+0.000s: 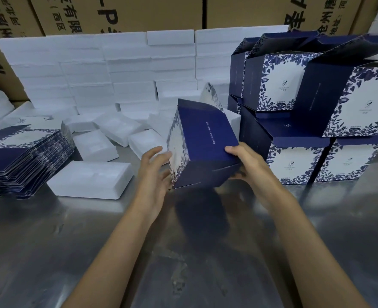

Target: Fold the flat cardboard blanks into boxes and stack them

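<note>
We grasp a navy box (202, 147) between left hand (155, 174) and right hand (248, 163), tilted, its open end and long axis pointing away toward the foam stacks (108, 70)

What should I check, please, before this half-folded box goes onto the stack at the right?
1. Both hands on the box: ok, left hand at its patterned side, right hand at its lower right corner.
2. Bottom flaps closed: cannot tell, seam only partly visible.
3. Top flap tucked: not ok, it stands open.
4. Finished stack steady: cannot tell.
5. Flat blanks within reach: ok, piled at left.
</note>
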